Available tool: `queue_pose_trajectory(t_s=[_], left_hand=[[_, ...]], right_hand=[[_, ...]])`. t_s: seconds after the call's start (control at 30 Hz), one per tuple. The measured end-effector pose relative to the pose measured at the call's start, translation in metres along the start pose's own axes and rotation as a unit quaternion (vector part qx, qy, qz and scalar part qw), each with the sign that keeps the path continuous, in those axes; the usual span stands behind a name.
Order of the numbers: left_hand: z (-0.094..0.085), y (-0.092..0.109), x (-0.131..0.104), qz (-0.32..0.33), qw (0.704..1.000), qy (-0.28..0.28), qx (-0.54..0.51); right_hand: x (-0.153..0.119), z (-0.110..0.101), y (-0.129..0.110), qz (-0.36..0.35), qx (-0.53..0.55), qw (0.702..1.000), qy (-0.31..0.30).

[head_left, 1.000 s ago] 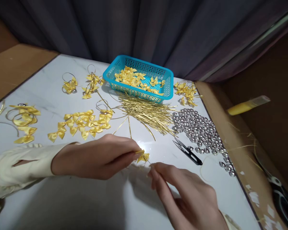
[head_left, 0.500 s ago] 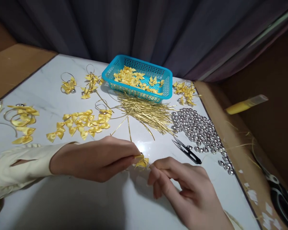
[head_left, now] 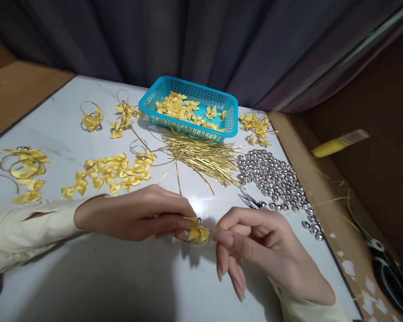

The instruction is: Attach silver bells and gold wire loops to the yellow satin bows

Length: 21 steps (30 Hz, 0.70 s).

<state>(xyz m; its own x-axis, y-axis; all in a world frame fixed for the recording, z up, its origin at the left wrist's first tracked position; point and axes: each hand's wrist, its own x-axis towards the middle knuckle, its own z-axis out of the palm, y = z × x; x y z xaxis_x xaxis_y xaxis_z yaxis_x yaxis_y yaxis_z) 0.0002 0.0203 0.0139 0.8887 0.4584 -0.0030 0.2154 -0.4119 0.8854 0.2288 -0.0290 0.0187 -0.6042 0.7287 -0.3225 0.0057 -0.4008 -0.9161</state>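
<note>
Between my hands, just above the white tabletop, is a yellow ribbon bow (head_left: 198, 232) with a small silver bell (head_left: 199, 221) against it. My left hand (head_left: 137, 214) is closed, pinching the bow's left side between thumb and fingers. A thin gold cord (head_left: 206, 228) runs from the bow to my right hand (head_left: 255, 250), whose thumb and forefinger pinch its end; the other fingers hang loosely curled. Part of the cord also curves below the bow. Black thread snips (head_left: 250, 200) lie behind my right hand, which hides their handle.
A blue basket (head_left: 188, 123) of yellow bows stands at the back. In front lie gold cords (head_left: 201, 156), with silver bells (head_left: 272, 176) heaped to the right. Loose bows (head_left: 110, 172) and looped bows (head_left: 27, 167) lie left. Black-handled scissors (head_left: 389, 273) and a yellow tube (head_left: 339, 143) are right.
My right hand has lifted and shifted slightly right, stretching the cord away from the bow and covering the snips' handle. My left hand still pinches the bow; the bell now shows more clearly.
</note>
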Motion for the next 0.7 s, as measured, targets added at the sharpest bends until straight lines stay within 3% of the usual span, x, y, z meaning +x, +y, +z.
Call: queue_pose_trajectory(t_s=[0.23,0.47,0.7], left_hand=[[0.001,0.001,0.001,-0.001,1.000,0.012,-0.029],[0.002,0.000,0.001,-0.009,1.000,0.001,-0.030],[0.006,0.003,-0.004,-0.004,0.997,0.020,0.077]], right_hand=[[-0.005,0.004,-0.004,-0.026,-0.050,0.998,0.024],[-0.010,0.011,-0.011,0.024,-0.086,0.993,0.073],[-0.012,0.012,-0.010,0.027,-0.111,0.990,0.088]])
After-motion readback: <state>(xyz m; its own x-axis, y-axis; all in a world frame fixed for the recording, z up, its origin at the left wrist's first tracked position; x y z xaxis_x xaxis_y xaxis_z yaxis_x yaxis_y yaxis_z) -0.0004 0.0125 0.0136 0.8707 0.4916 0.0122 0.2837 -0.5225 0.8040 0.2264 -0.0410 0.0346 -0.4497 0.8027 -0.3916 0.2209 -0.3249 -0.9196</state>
